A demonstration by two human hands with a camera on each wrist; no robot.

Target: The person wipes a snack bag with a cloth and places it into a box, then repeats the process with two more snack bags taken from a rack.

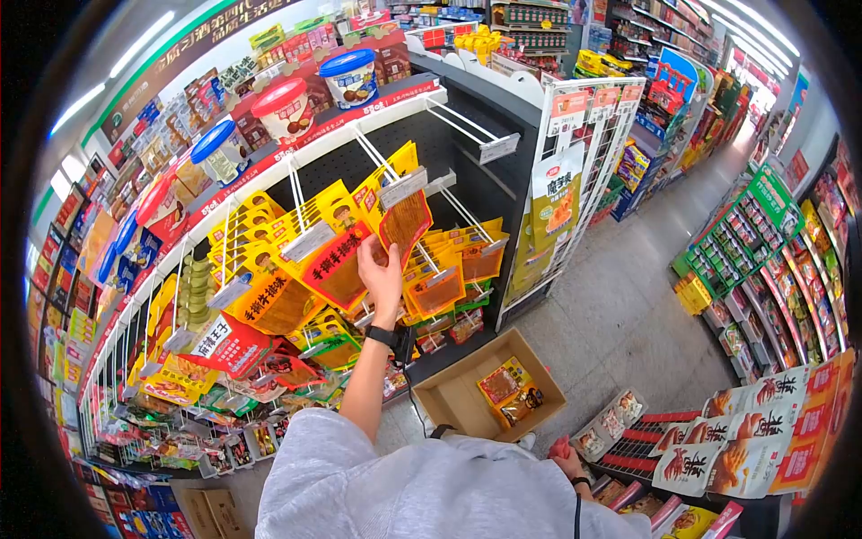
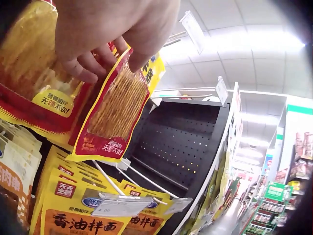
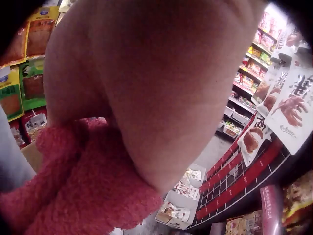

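Note:
The left hand (image 1: 381, 271) reaches up to yellow-and-red snack packets hanging on a shelf hook. In the left wrist view its thumb and fingers (image 2: 93, 66) pinch the upper edge of a packet (image 2: 117, 107), beside another large packet (image 2: 34, 63). The same packet (image 1: 405, 222) hangs under a price tag in the head view. Low at the person's side, the right hand (image 1: 567, 460) grips a pink-red fluffy cloth (image 3: 93, 186), which fills the lower part of the right wrist view.
An open cardboard box (image 1: 449, 393) with a few packets in it stands on the floor below the shelf. Lidded tubs (image 1: 348, 79) line the shelf top. White pouches (image 1: 684, 465) hang on a rack at right, and a green display stand (image 1: 745, 235) is across the aisle.

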